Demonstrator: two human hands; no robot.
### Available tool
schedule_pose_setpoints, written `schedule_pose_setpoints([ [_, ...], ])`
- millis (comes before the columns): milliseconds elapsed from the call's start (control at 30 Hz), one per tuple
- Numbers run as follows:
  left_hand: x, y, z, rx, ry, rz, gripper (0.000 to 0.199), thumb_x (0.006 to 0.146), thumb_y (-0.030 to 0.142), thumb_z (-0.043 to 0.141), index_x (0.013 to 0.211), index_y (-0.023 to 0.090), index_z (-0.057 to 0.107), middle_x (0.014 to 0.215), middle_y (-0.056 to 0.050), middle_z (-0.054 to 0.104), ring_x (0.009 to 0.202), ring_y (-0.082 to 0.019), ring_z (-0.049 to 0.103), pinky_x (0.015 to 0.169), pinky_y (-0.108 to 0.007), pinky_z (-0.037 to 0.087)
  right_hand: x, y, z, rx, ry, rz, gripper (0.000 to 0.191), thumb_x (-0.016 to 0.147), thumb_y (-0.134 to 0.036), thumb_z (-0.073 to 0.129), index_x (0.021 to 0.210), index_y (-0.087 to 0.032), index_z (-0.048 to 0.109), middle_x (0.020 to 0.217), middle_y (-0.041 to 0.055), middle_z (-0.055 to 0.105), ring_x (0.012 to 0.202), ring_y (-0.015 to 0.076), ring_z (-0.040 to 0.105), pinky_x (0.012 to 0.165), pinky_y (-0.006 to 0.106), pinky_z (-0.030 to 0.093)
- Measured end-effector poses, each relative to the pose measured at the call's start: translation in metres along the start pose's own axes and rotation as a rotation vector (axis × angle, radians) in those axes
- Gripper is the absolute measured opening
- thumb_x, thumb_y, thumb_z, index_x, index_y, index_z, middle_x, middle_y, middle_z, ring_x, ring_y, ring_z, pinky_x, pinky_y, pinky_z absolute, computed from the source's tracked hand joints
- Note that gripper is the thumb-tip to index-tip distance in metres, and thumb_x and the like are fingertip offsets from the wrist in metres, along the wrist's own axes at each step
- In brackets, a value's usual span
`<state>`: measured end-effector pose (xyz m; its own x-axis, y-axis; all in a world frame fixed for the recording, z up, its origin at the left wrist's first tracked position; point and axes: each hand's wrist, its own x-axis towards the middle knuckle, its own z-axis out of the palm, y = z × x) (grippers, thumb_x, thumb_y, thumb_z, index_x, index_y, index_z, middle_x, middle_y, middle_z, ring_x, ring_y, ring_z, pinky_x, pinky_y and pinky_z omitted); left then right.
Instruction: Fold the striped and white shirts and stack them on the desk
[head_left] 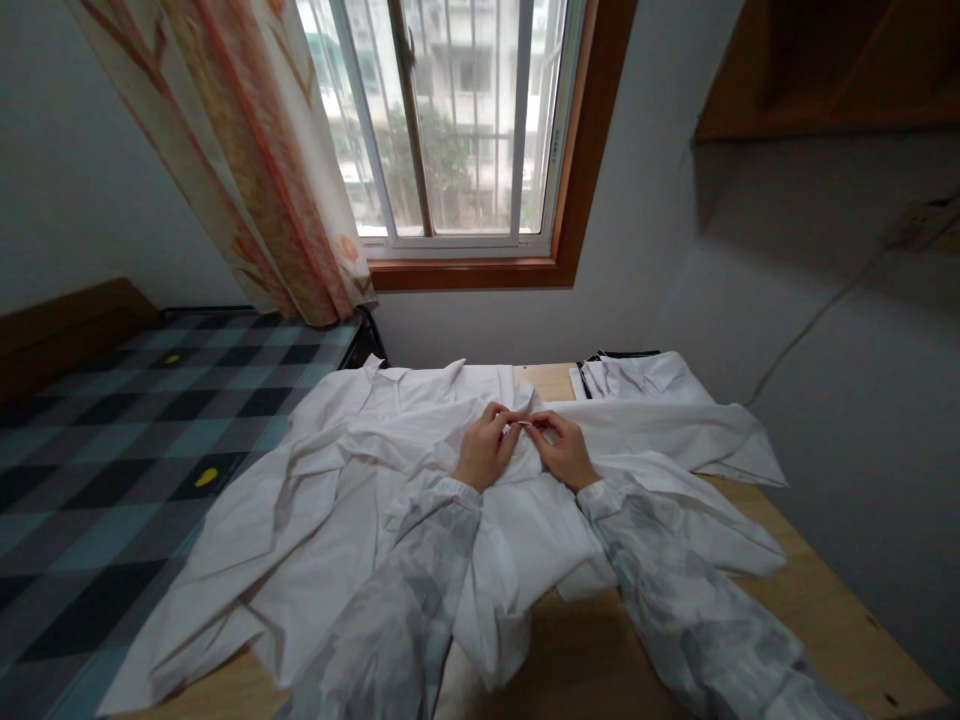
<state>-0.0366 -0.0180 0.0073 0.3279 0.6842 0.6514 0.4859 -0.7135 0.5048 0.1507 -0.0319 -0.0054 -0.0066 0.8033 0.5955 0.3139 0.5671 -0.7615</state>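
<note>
White garments (420,410) lie spread and rumpled over a wooden table, with sleeves reaching out to the right and cloth hanging toward the front. Near their middle, my left hand (489,447) pinches a small edge of the white fabric between thumb and fingers. Facing it, my right hand (561,447) pinches the same raised edge from the other side, the fingertips of both hands nearly touching. The fine detail between the fingertips is too small to make out.
The wooden table (817,590) shows at the right. Behind the garments is a folded white stack (645,375) with black edges. A bed with a checked cover (150,430) stands left. Beyond are a curtain (262,160), a window (450,130) and a wall shelf (832,80).
</note>
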Motion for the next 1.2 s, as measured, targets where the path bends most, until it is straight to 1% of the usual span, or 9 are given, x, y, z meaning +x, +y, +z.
schedule_pose_setpoints([
  [133, -0.0015, 0.0001, 0.0007, -0.012, -0.017, -0.019, 0.019, 0.111, 0.033, 0.052, 0.114, 0.022, 0.067, 0.111, -0.006, 0.063, 0.085, -0.016, 0.065, 0.077, -0.030, 0.053, 0.0007, -0.0014, -0.0001, 0.009, 0.001, -0.006, 0.019, 0.099, -0.042, 0.073, 0.101, -0.023, 0.076, 0.095, 0.0058, 0.081, 0.086, 0.0240, 0.076, 0.084, 0.037, 0.061],
  [233, -0.0020, -0.0008, 0.0014, -0.104, -0.008, -0.053, 0.020, 0.112, 0.035, 0.052, 0.114, 0.022, 0.067, 0.112, -0.006, 0.063, 0.085, -0.015, 0.064, 0.077, -0.029, 0.053, 0.0015, -0.0021, 0.0003, 0.025, -0.014, -0.016, 0.020, 0.100, -0.043, 0.071, 0.103, -0.023, 0.075, 0.096, 0.0057, 0.081, 0.087, 0.0239, 0.075, 0.084, 0.037, 0.061],
  [333, -0.0007, -0.0021, 0.0019, -0.223, 0.016, -0.084, 0.022, 0.111, 0.038, 0.055, 0.112, 0.021, 0.068, 0.108, -0.006, 0.063, 0.081, -0.015, 0.062, 0.073, -0.028, 0.051, 0.0029, -0.0027, 0.0006, 0.000, -0.066, -0.040, 0.022, 0.102, -0.045, 0.069, 0.105, -0.023, 0.075, 0.096, 0.0064, 0.079, 0.086, 0.0238, 0.073, 0.083, 0.038, 0.060],
  [433, 0.0018, -0.0034, 0.0021, -0.308, 0.014, -0.106, 0.025, 0.109, 0.042, 0.058, 0.106, 0.020, 0.070, 0.101, -0.005, 0.064, 0.079, -0.015, 0.060, 0.070, -0.027, 0.049, 0.0037, -0.0027, 0.0004, -0.033, -0.107, -0.058, 0.025, 0.104, -0.047, 0.067, 0.103, -0.023, 0.075, 0.095, 0.0075, 0.078, 0.084, 0.0241, 0.071, 0.081, 0.039, 0.058],
  [533, 0.0035, -0.0050, 0.0024, -0.360, 0.011, -0.133, 0.028, 0.107, 0.045, 0.062, 0.102, 0.019, 0.073, 0.099, -0.006, 0.067, 0.079, -0.015, 0.060, 0.069, -0.027, 0.049, 0.0025, -0.0011, -0.0002, -0.064, -0.116, -0.057, 0.026, 0.105, -0.047, 0.064, 0.102, -0.023, 0.074, 0.093, 0.0072, 0.077, 0.083, 0.0234, 0.069, 0.078, 0.037, 0.056],
  [633, 0.0037, -0.0067, 0.0021, -0.376, 0.007, -0.126, 0.027, 0.106, 0.044, 0.064, 0.102, 0.019, 0.074, 0.099, -0.006, 0.069, 0.081, -0.015, 0.063, 0.069, -0.027, 0.049, -0.0003, 0.0021, 0.0000, -0.138, -0.091, -0.076, 0.026, 0.106, -0.047, 0.063, 0.101, -0.023, 0.071, 0.089, 0.0056, 0.073, 0.079, 0.0220, 0.066, 0.074, 0.035, 0.052],
  [800, 0.0025, -0.0064, -0.0018, -0.315, -0.025, -0.100, 0.021, 0.107, 0.038, 0.062, 0.106, 0.020, 0.073, 0.101, -0.006, 0.070, 0.085, -0.015, 0.066, 0.072, -0.026, 0.051, -0.0028, 0.0066, 0.0004, -0.197, -0.075, -0.103, 0.025, 0.107, -0.046, 0.061, 0.101, -0.023, 0.067, 0.086, 0.0035, 0.068, 0.075, 0.0205, 0.061, 0.071, 0.033, 0.049],
  [1067, -0.0004, -0.0025, -0.0062, -0.127, -0.080, -0.038, 0.020, 0.110, 0.031, 0.054, 0.115, 0.023, 0.071, 0.106, -0.006, 0.075, 0.089, -0.018, 0.071, 0.082, -0.031, 0.054, -0.0023, 0.0049, -0.0015, -0.197, -0.069, -0.099, 0.026, 0.107, -0.048, 0.064, 0.098, -0.024, 0.067, 0.085, 0.0026, 0.067, 0.078, 0.0215, 0.062, 0.074, 0.034, 0.050],
  [1200, -0.0007, -0.0016, -0.0072, -0.029, -0.060, 0.007, 0.019, 0.109, 0.029, 0.055, 0.117, 0.025, 0.072, 0.108, -0.005, 0.076, 0.089, -0.018, 0.072, 0.082, -0.032, 0.054, -0.0023, 0.0048, -0.0015, -0.185, -0.063, -0.105, 0.024, 0.106, -0.047, 0.065, 0.098, -0.025, 0.067, 0.086, 0.0028, 0.067, 0.079, 0.0217, 0.063, 0.075, 0.035, 0.051],
])
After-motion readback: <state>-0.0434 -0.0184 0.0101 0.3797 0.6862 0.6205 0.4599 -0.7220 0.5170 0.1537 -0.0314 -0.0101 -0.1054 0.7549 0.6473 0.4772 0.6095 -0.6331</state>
